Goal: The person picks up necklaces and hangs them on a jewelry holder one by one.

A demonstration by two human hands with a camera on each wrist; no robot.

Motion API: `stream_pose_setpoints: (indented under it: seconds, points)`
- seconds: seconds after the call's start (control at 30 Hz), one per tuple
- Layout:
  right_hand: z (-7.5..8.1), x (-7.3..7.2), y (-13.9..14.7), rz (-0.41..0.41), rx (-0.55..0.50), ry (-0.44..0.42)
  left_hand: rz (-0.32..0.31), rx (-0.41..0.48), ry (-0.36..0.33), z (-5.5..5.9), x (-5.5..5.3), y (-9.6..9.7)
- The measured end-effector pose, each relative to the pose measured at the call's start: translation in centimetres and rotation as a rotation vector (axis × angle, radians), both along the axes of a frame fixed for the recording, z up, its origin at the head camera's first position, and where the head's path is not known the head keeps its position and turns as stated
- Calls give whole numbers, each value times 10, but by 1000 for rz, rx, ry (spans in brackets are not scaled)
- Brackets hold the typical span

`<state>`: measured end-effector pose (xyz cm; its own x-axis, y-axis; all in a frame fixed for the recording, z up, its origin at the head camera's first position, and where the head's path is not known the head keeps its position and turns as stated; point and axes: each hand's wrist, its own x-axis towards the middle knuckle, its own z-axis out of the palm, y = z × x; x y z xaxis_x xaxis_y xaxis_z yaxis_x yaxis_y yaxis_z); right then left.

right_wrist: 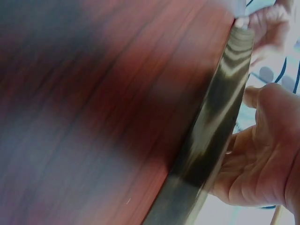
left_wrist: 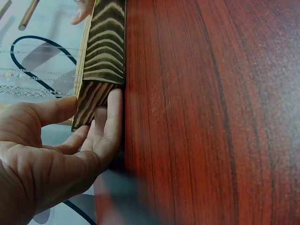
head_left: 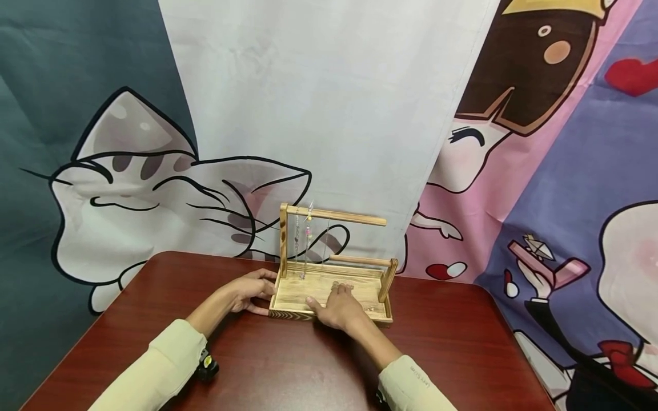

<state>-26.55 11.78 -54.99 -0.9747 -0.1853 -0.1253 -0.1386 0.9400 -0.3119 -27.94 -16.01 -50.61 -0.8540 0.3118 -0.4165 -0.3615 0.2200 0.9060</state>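
A wooden jewelry stand [head_left: 284,240] with a shallow tray base sits on the table. From its upper bar [head_left: 349,216] hang several thin necklaces [head_left: 308,234], one with coloured beads. My left hand [head_left: 253,291] grips the tray's left end; in the left wrist view the thumb is at the upper edge and the fingers lie against the end piece [left_wrist: 91,103]. Over the tray floor is my right hand [head_left: 339,308], thumb spread apart from the fingers, fingertips at small jewelry pieces [head_left: 343,285]. In the right wrist view the tray's front wall [right_wrist: 215,112] hides the fingertips.
A shorter, lower bar [head_left: 360,260] joins the stand's right post [head_left: 388,279]. Another small piece [head_left: 370,309] lies at the tray's front right. The reddish-brown table [head_left: 452,337] meets a cartoon-printed cloth [head_left: 329,103] at the back.
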Motion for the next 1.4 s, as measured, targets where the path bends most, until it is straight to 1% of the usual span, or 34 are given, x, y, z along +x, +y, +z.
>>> stream_pose_setpoints:
  seconds: [0.17, 0.23, 0.3, 0.4, 0.47, 0.53, 0.63, 0.73, 0.87, 0.9, 0.97, 1.03, 1.07, 1.1, 1.17, 1.2, 1.27, 1.3, 1.33, 1.4]
  points:
    - [24, 21, -17, 38, 48, 34, 2, -3, 0, 0, 2, 1]
    - [44, 33, -20, 38, 59, 14, 2, -3, 0, 0, 2, 2]
    - [54, 37, -18, 43, 45, -6, 2, -3, 1, 1, 2, 2]
    - [58, 37, -10, 67, 20, -15, 4, -3, 0, 1, 2, 2]
    - [58, 35, -2, 85, -21, -5, 3, -4, 0, 1, 2, 2]
    - [54, 31, 7, 100, -54, 38, 0, -5, 1, 1, 2, 2]
    - [48, 23, 22, 108, -86, 142, -3, -6, 3, 1, 1, 2]
    - [9, -7, 43, 123, -41, 326, -3, -6, 1, 1, 1, 2]
    - [-37, -46, 68, 171, -20, 479, -4, -4, -1, 3, 1, 1]
    - [-40, -50, 71, 185, -29, 486, -6, -4, 0, 3, 1, 1]
    - [-41, -57, 76, 216, -41, 499, -5, -5, 1, 3, 1, 0]
    - [-44, -65, 79, 244, -40, 544, -4, -6, 3, 3, 1, 0]
    - [-35, -61, 78, 280, -27, 566, -3, -6, 3, 3, 1, 0]
    - [-33, -62, 79, 310, -31, 570, -3, -7, 4, 2, 1, 0]
    - [-33, -67, 79, 359, -33, 582, -2, -6, 3, 2, 0, 0]
    - [-33, -69, 79, 371, -36, 570, -3, -4, 2, 1, 0, 0]
    - [-36, -73, 79, 378, -39, 529, -6, -2, 1, 1, 1, 0]
    - [-47, -82, 81, 360, -49, 506, -7, 0, 1, 1, 1, 0]
    - [-51, -85, 81, 342, -44, 499, -6, 0, 0, 1, 1, 1]
    - [-54, -88, 82, 315, -62, 457, -2, 0, 1, 1, 1, 1]
